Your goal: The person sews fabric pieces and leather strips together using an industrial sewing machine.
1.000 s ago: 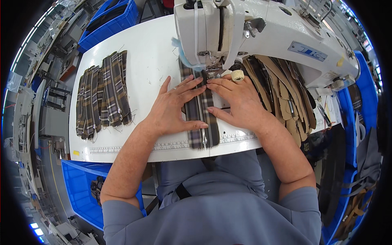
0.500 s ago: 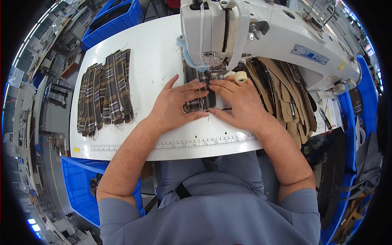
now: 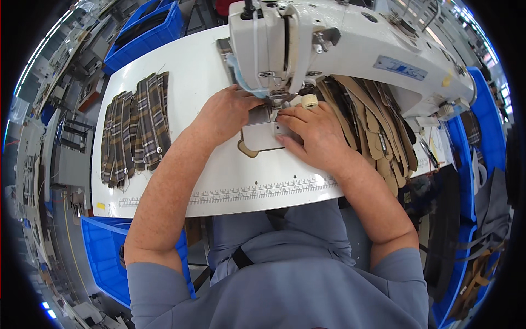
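Note:
A white sewing machine [image 3: 339, 38] reaches across the table from the right, its head over the needle plate. My left hand [image 3: 227, 112] lies left of the presser foot [image 3: 278, 101], fingers stretched toward it. The machine head partly hides its fingertips. On the right of the foot, my right hand [image 3: 316, 131] rests with fingers bent toward the needle plate and thumb apart below them. A plaid cloth strip [image 3: 223, 46] shows behind the head at its left; whatever lies under the foot is mostly hidden. The metal plate [image 3: 260, 134] in front of the foot is uncovered.
Plaid strips with zippers [image 3: 134, 129] lie in a stack on the left of the white table [image 3: 192, 66]. Brown and dark cut pieces [image 3: 378, 129] are piled at right. A printed ruler [image 3: 257, 192] runs along the front edge. Blue bins [image 3: 104, 252] stand around the table.
The plaid strip has gone away from me under the machine head, baring the plate. My left hand has moved forward to the foot; my right hand's fingers have bent more.

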{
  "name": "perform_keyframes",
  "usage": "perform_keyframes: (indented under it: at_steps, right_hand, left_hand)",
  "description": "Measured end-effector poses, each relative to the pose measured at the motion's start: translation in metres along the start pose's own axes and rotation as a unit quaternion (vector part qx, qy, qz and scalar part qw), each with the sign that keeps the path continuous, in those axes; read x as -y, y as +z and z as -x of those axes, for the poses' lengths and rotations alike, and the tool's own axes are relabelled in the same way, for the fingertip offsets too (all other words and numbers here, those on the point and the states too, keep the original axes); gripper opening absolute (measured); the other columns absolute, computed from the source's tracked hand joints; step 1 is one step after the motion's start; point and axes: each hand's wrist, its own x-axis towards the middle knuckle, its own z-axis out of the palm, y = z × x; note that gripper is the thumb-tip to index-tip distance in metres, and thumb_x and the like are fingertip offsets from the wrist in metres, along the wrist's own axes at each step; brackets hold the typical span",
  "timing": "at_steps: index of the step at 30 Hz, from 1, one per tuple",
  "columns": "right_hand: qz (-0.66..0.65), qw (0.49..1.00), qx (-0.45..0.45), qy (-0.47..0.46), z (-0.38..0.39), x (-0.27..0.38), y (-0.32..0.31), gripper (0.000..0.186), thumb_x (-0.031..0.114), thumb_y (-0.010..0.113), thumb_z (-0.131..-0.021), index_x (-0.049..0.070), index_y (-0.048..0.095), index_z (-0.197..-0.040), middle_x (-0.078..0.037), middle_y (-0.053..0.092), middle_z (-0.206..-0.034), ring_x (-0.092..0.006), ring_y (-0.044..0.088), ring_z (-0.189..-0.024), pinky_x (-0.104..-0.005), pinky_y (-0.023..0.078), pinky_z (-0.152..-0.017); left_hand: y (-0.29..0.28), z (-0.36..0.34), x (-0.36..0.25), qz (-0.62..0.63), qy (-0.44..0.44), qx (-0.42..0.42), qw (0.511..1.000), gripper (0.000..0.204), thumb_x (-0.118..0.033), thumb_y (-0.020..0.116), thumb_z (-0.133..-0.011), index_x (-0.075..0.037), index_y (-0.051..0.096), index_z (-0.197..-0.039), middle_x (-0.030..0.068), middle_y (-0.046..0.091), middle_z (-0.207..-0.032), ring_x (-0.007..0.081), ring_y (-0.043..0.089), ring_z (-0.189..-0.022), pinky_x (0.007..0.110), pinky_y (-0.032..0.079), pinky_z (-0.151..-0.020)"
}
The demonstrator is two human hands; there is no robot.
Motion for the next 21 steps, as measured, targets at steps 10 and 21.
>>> perform_keyframes:
  at_steps: [10, 21]
  right_hand:
    - [0.159, 0.975, 0.000, 0.155, 0.025, -0.007, -0.064, 0.022, 0.020, 0.082, -0.079, 0.005, 0.069, -0.089, -0.010, 0.069, -0.079, -0.0308, 0.070, -0.075, -0.0430, 0.055, -0.075]
    - [0.234, 0.956, 0.105, 0.142, 0.021, -0.006, -0.048, 0.015, 0.019, 0.074, -0.076, 0.005, 0.074, -0.079, -0.014, 0.072, -0.073, -0.0317, 0.074, -0.072, -0.0437, 0.058, -0.070]
  left_hand:
    - [0.013, 0.017, 0.018, -0.206, 0.071, -0.120, 0.968, 0.032, -0.003, 0.065, -0.085, -0.007, 0.078, -0.114, 0.0080, 0.076, -0.116, 0.0250, 0.071, -0.112, 0.047, 0.044, -0.120]
    - [-0.050, 0.179, 0.015, -0.308, -0.133, -0.112, 0.935, 0.032, 0.000, 0.068, -0.079, -0.006, 0.077, -0.110, 0.0068, 0.074, -0.126, 0.0256, 0.068, -0.126, 0.057, 0.026, -0.129]
